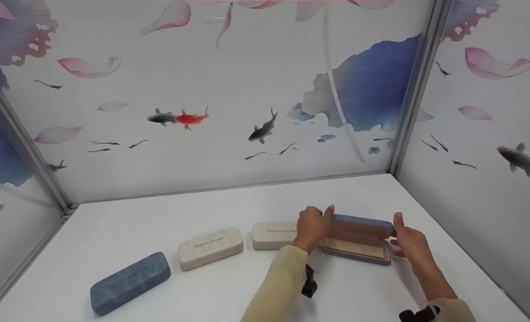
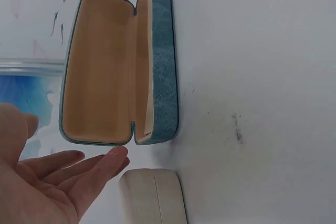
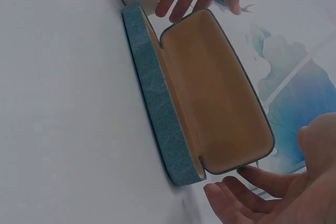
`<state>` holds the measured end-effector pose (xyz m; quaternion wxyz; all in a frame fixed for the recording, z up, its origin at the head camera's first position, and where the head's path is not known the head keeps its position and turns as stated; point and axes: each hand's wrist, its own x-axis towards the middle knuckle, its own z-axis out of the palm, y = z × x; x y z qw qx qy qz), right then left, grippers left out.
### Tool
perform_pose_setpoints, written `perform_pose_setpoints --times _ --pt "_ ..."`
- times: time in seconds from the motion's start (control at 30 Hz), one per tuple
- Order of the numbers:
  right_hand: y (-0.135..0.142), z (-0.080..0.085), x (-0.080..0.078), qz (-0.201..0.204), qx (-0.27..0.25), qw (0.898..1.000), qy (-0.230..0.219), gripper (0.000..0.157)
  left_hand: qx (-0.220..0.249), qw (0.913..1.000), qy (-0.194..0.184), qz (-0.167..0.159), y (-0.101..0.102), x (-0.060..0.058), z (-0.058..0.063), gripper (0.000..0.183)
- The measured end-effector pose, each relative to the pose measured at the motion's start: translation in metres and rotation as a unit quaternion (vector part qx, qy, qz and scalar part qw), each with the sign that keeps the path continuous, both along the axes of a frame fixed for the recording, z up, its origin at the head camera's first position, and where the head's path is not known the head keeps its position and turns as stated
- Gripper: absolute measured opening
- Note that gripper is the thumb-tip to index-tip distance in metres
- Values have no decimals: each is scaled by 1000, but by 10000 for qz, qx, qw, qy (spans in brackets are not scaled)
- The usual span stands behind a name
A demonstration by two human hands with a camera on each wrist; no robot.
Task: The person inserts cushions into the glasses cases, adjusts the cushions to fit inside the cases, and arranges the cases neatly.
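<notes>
A blue glasses case (image 1: 356, 257) lies on the table with its lid (image 2: 100, 66) raised, showing a tan lining. A flat, lighter piece (image 1: 356, 247) is inside the base; I cannot tell what it is. My left hand (image 1: 311, 228) is at the left end of the case, its loosely bent fingers (image 2: 89, 174) close to the lid's corner. At the opposite end is my right hand (image 1: 412, 243), with its fingers (image 3: 231, 195) beside the lid's edge and the thumb apart. Neither hand curls round the case; whether fingertips touch it is unclear.
A cream case (image 1: 271, 237) sits just left of the open one, partly behind my left hand. Further left are another cream case (image 1: 211, 249) and a closed blue case (image 1: 130, 284). Printed panels (image 1: 229, 170) with metal posts (image 1: 401, 134) enclose the white table (image 1: 157, 228).
</notes>
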<state>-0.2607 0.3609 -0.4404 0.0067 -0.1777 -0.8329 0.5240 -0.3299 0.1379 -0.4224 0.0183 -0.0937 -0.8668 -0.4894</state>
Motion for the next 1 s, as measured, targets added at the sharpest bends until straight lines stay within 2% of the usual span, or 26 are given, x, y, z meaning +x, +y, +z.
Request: perform_pose_setpoints --times 0.23,0.33,0.43,0.63,0.8,1.0 --pt "0 -7 -2 208 -29 9989 -425 112 176 9982 -562 -63 7 1 -8 43" --pt "1 -7 -3 240 -91 9987 -450 114 188 9980 -598 -31 8 2 -6 42" --pt "1 -7 -4 241 -141 9986 -454 115 146 9979 -632 -5 7 3 -3 50" --pt "2 -8 -4 250 -99 9984 -495 115 202 9957 -905 7 7 4 -2 56" --pt "7 -6 -4 420 -23 9978 -512 111 149 9942 -1064 44 6 7 4 57" --pt "8 -4 -3 614 135 9972 -415 107 -17 9946 -1032 -64 2 10 7 56"
